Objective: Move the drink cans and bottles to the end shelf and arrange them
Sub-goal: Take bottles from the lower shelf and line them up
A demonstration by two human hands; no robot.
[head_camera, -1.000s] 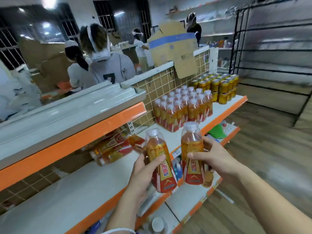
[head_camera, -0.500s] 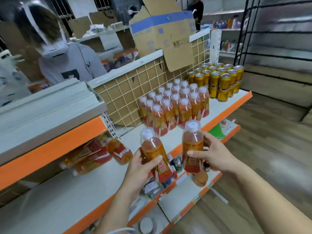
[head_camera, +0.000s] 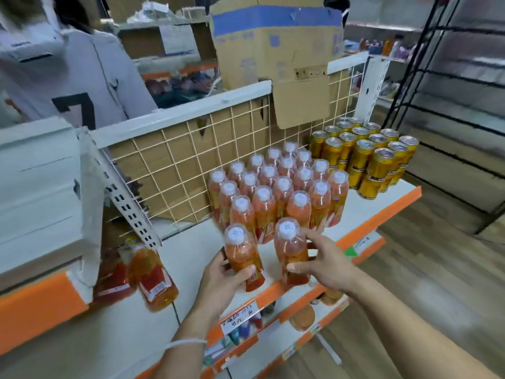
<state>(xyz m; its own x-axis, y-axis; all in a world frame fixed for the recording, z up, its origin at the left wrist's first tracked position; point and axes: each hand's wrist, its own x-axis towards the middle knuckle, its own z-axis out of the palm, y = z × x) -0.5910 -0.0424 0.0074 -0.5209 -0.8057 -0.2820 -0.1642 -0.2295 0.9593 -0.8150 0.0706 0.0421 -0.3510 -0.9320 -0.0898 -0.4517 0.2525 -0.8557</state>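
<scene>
the person is standing at the end shelf (head_camera: 388,195) with one bottle in each hand. the left hand (head_camera: 220,276) is gripping the left bottle (head_camera: 241,255) around its label, fingers curled behind and thumb across the front. the right hand (head_camera: 325,266) is gripping the right bottle (head_camera: 291,248) the same way, thumb low on the label. both bottles are being held upright, caps up, just in front of the bottle block (head_camera: 276,187), apparently so that they can be set down as the next front row without turning. the block is standing in tight rows against the wire grid (head_camera: 175,165). the cans (head_camera: 366,157) are grouped beside it toward the shelf's end, so each kind of drink is forming its own group. more bottles (head_camera: 154,277) are lying on their sides further left, not yet brought over.
</scene>
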